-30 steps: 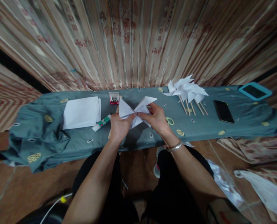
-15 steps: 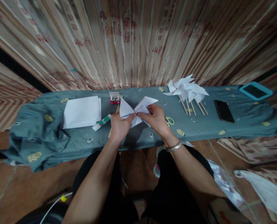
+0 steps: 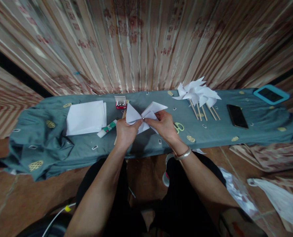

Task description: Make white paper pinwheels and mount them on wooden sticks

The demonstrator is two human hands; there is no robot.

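Both hands hold a white paper pinwheel (image 3: 133,115) just above the grey-green cloth of the low table (image 3: 50,144). My left hand (image 3: 124,132) pinches it from the left, fingers closed at its centre. My right hand (image 3: 164,125) grips the right side, fingers curled on the folded blades; a silver bangle sits on that wrist. A small pin head shows at the pinwheel's centre between my fingertips. A wooden stick (image 3: 123,115) lies partly hidden under the paper and my left hand.
A stack of white paper (image 3: 86,117) and a glue stick (image 3: 107,128) lie left. A small red box (image 3: 120,103) is behind the pinwheel. Finished pinwheels on sticks (image 3: 199,95), scissors (image 3: 178,126), a black phone (image 3: 237,116) and a blue-framed tablet (image 3: 270,94) lie right. Plastic bags (image 3: 279,197) are on the floor.
Hands and pinwheel stay almost in place; the view has shifted slightly, and the fingers have adjusted a little at the pinwheel's centre.
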